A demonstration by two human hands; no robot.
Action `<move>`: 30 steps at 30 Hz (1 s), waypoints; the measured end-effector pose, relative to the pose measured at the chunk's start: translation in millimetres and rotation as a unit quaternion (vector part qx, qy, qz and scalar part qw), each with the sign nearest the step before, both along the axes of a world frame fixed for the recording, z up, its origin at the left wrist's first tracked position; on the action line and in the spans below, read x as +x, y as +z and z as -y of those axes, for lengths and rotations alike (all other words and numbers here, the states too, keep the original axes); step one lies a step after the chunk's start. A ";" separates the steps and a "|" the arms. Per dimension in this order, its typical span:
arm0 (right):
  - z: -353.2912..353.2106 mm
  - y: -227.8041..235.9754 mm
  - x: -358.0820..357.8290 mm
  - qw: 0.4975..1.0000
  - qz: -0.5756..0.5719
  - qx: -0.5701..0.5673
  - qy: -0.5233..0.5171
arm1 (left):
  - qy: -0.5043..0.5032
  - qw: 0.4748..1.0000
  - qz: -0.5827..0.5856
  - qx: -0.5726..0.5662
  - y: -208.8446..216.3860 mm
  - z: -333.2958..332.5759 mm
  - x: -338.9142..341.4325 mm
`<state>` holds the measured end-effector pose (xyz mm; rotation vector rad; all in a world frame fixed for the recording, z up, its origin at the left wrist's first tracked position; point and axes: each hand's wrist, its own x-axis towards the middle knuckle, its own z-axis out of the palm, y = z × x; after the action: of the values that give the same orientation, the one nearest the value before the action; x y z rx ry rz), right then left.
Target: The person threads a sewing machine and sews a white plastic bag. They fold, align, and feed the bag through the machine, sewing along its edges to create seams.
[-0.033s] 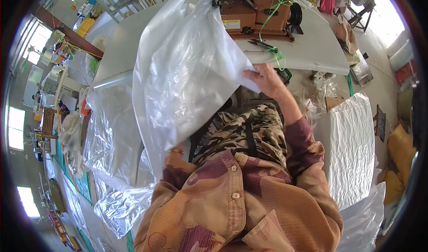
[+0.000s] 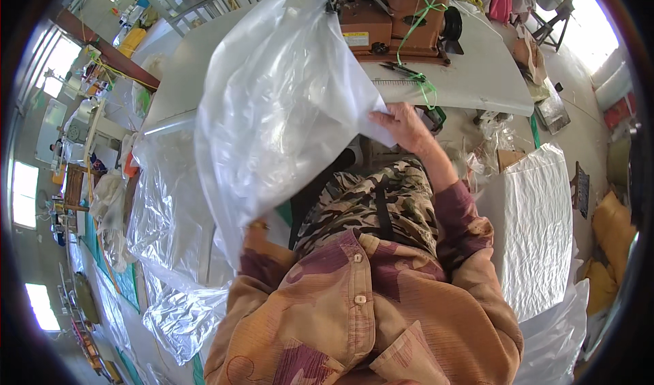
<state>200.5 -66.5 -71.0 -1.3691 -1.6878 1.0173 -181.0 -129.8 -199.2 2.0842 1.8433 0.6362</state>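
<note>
A seated person holds a large clear plastic bag (image 2: 272, 113) up over the grey counter (image 2: 477, 78) in front of an orange-brown sewing machine (image 2: 388, 17).

Head view: the right hand (image 2: 405, 126) is closed on the bag's lower right corner, fingers pinching the film just above the lap. The left hand (image 2: 255, 227) is almost wholly hidden behind the bag's lower edge, so its grip cannot be told, though it seems to touch the film there. The bag hangs tilted, its top reaching the machine, its bottom near the person's left sleeve. More crumpled clear plastic (image 2: 170, 249) lies heaped to the person's left, and a stack of white sheeting (image 2: 531, 228) sits to the right. A green cord (image 2: 422, 85) trails over the counter beside the machine.
</note>
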 end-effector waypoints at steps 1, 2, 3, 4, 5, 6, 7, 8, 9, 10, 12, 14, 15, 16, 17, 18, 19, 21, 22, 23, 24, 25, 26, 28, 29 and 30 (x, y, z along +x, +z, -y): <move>-3.6 -27.1 -6.1 0.999 -0.023 -0.025 -0.030 | 0.023 0.999 -0.020 0.029 16.5 -9.8 -33.3; -5.1 -42.0 -15.0 0.997 -0.057 -0.043 -0.031 | 0.055 0.996 -0.041 0.061 38.5 -20.0 -69.1; -6.5 -53.7 -28.5 0.994 -0.090 -0.060 -0.023 | 0.096 0.989 -0.064 0.093 61.0 -23.5 -103.5; -4.2 -63.4 -34.4 0.988 -0.130 -0.081 -0.039 | 0.103 0.982 -0.091 0.126 88.0 -47.0 -129.0; -5.2 -68.7 -47.6 0.978 -0.183 -0.086 -0.048 | 0.125 0.973 -0.104 0.161 100.4 -64.0 -155.2; -4.8 -73.3 -65.8 0.963 -0.248 -0.099 -0.049 | 0.148 0.962 -0.127 0.191 119.9 -73.3 -177.6; -6.6 -78.6 -79.3 0.942 -0.311 -0.112 -0.051 | 0.167 0.951 -0.156 0.208 134.7 -85.2 -195.2; -11.3 -87.2 -83.9 0.944 -0.311 -0.098 -0.060 | 0.165 0.943 -0.184 0.225 139.8 -118.6 -206.4; -18.8 -94.3 -90.0 0.945 -0.312 -0.088 -0.055 | 0.174 0.931 -0.216 0.237 143.5 -137.6 -216.1; -24.9 -101.8 -95.1 0.945 -0.314 -0.081 -0.045 | 0.183 0.920 -0.261 0.227 140.5 -146.4 -225.8; -35.3 -115.2 -97.9 0.966 -0.241 -0.078 -0.052 | 0.176 0.902 -0.345 0.191 106.0 -155.4 -231.6; -37.8 -123.6 -97.0 0.972 -0.217 -0.056 -0.070 | 0.047 0.905 -0.405 0.124 44.8 -154.3 -199.0; -38.6 -124.4 -95.3 0.977 -0.194 -0.042 -0.072 | -0.044 0.915 -0.392 0.085 14.4 -131.7 -165.7; -38.0 -124.2 -92.3 0.982 -0.170 -0.029 -0.078 | -0.127 0.942 -0.305 0.059 6.0 -103.2 -116.6; -37.6 -125.1 -92.5 0.985 -0.150 -0.015 -0.078 | -0.228 0.915 -0.328 -0.065 12.5 -76.0 -76.4; -41.0 -133.0 -91.9 0.986 -0.140 -0.024 -0.083 | -0.300 0.903 -0.286 -0.110 78.4 -37.6 -4.1; -46.6 -141.4 -92.5 0.988 -0.128 -0.032 -0.083 | -0.372 0.909 -0.169 -0.090 106.7 -14.9 39.2; -42.2 -126.4 -101.3 0.989 -0.124 0.011 -0.075 | -0.433 0.901 -0.020 0.021 150.7 10.3 92.2; -34.8 -111.7 -105.2 0.993 -0.084 0.029 -0.083 | -0.420 0.903 0.052 0.079 177.1 14.5 113.5; -28.1 -99.6 -108.3 0.994 -0.046 0.048 -0.092 | -0.375 0.907 0.058 0.182 187.9 6.4 125.9; -30.5 -110.2 -104.9 0.990 -0.083 0.063 -0.093 | -0.330 0.898 0.062 0.284 195.0 -9.8 136.0; -32.8 -120.2 -101.4 0.986 -0.115 0.076 -0.092 | -0.245 0.918 0.047 0.308 190.9 -31.6 140.5; -35.6 -130.4 -99.1 0.981 -0.149 0.090 -0.088 | -0.160 0.929 0.029 0.332 179.7 -55.4 142.6; -16.6 -95.8 -95.6 0.989 -0.085 0.040 -0.111 | -0.034 0.947 -0.036 0.318 144.1 -94.5 129.6; -12.1 -91.4 -88.0 0.993 -0.054 0.025 -0.106 | -0.029 0.948 -0.046 0.314 128.1 -106.1 122.7; -11.5 -88.4 -82.1 0.991 -0.070 0.019 -0.113 | -0.027 0.950 -0.059 0.306 113.6 -114.2 113.1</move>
<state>118.4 -55.0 -159.4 -1.3937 -1.4088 0.9234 -67.8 -15.6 -85.6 2.5840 1.7967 1.2190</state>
